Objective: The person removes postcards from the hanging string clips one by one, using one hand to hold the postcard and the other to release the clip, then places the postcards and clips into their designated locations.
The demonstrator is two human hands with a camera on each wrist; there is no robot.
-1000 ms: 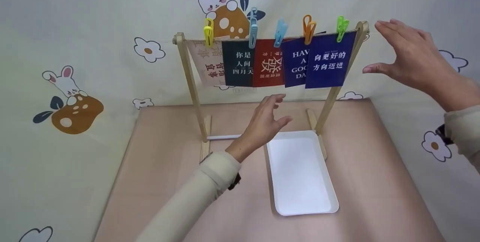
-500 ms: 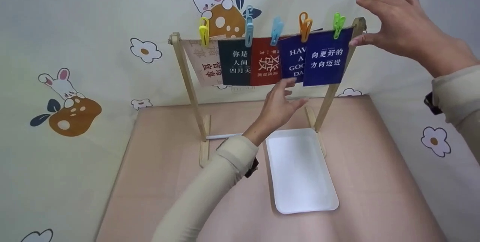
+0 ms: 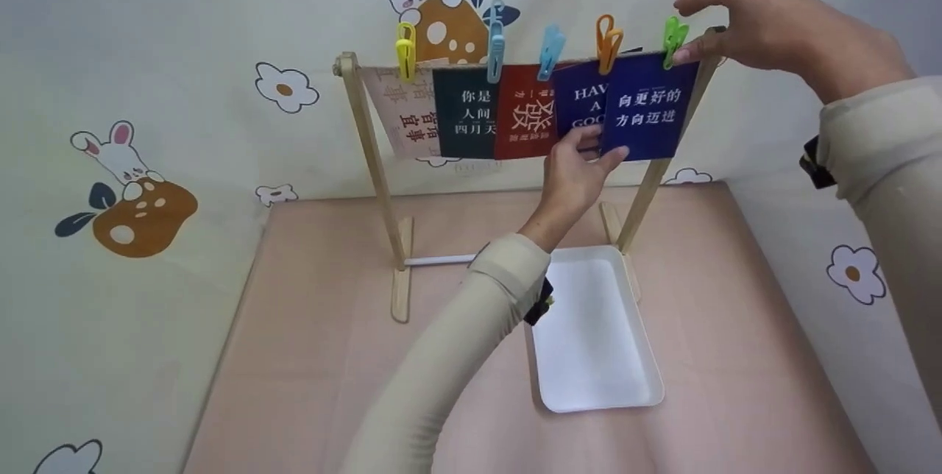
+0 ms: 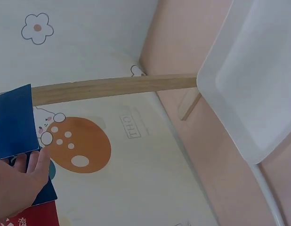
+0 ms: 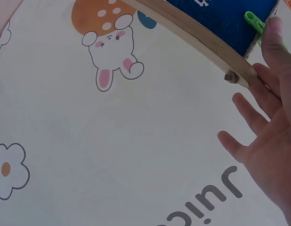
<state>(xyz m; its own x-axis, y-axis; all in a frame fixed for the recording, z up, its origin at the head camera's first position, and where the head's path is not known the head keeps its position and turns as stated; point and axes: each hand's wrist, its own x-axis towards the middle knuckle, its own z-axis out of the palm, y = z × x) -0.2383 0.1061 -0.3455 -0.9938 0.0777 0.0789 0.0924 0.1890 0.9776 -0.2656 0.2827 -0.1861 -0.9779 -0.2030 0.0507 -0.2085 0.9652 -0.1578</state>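
Observation:
Several cards hang from the cord of a wooden stand, each with a plastic clothespin. My left hand (image 3: 574, 176) is at the lower left edge of the rightmost dark blue card (image 3: 647, 102), its thumb in front and fingers passing behind that card. The left wrist view shows the fingers (image 4: 35, 169) partly under the blue card (image 4: 13, 122); firm contact cannot be told. My right hand (image 3: 780, 29) is at the green clothespin (image 3: 675, 40), thumb close beside it and index finger above, spread apart. In the right wrist view, the green clothespin (image 5: 254, 21) lies near the thumb (image 5: 272, 42).
A white tray (image 3: 600, 400) lies on the pink tabletop (image 3: 309, 371) below the cards. The stand's wooden posts (image 3: 379, 172) flank the row. Yellow (image 3: 406, 54), light blue (image 3: 496, 54) and orange (image 3: 608, 47) clothespins line the cord. A printed cloth hangs behind.
My left hand has risen to the right, from above the tray to the rightmost card's edge. My right hand has come leftward to the green clothespin. Cards and clothespins stay hanging.

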